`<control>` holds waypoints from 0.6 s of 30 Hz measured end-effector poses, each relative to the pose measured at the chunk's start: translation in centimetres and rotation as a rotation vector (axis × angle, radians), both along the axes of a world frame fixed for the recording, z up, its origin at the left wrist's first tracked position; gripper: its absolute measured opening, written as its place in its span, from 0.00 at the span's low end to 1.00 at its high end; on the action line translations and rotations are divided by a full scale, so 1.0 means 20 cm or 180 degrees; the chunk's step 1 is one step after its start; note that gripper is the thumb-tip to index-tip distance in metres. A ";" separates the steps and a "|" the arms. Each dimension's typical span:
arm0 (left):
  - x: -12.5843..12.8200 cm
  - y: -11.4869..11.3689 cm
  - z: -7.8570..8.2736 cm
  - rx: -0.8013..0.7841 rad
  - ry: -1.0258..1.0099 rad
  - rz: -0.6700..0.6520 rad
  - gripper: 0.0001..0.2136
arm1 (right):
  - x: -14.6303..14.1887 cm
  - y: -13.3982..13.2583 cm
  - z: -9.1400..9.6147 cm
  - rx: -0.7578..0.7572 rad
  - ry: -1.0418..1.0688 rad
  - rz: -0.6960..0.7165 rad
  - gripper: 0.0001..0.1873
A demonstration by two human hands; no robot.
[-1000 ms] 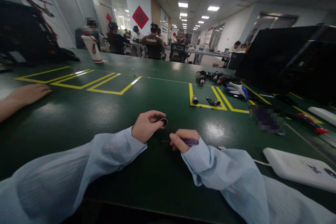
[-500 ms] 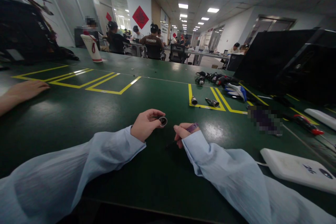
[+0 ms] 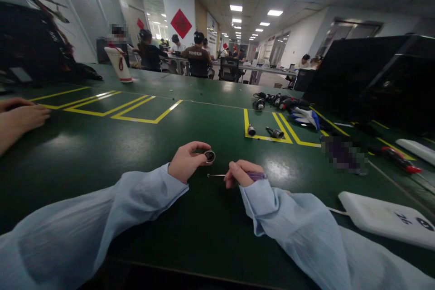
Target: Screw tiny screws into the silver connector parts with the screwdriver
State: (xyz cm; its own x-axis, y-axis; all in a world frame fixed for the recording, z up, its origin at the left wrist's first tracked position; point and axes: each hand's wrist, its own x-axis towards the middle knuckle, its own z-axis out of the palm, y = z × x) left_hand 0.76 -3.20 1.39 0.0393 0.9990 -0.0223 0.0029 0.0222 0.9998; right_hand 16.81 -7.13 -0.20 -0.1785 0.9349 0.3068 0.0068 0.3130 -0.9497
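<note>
My left hand [image 3: 185, 163] rests on the green table [image 3: 142, 145] and pinches a small dark metal ring [image 3: 210, 157] between thumb and fingers. My right hand [image 3: 239, 173] is closed round a thin tool with a purple handle [image 3: 256, 175]; its metal tip [image 3: 215, 175] points left, just below the ring and apart from it. Both arms wear pale blue sleeves.
Two small metal cylinders [image 3: 251, 130] [image 3: 276, 132] lie in a yellow-taped box ahead. Dark parts and a blue-white glove [image 3: 306, 117] lie beyond. A white device [image 3: 384, 217] sits at right, a red-handled tool [image 3: 396, 156] further back. Another person's hand [image 3: 20, 118] rests at far left.
My right hand has turned the purple-handled tool so its tip now points left toward the ring. The other person's hand at far left has drawn back. My left hand has barely moved.
</note>
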 end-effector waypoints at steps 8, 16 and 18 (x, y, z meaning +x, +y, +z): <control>0.02 -0.03 0.01 -0.0101 -0.0098 -0.0092 0.13 | -0.01 0.02 -0.02 0.2025 -0.0936 -0.0579 0.11; 0.02 -0.06 0.03 -0.0022 0.0190 -0.0257 0.13 | -0.01 0.03 -0.03 0.2360 -0.1267 -0.0575 0.09; 0.03 -0.06 0.05 0.0011 0.0284 -0.0253 0.12 | -0.01 0.02 -0.02 0.2295 -0.1310 -0.0542 0.09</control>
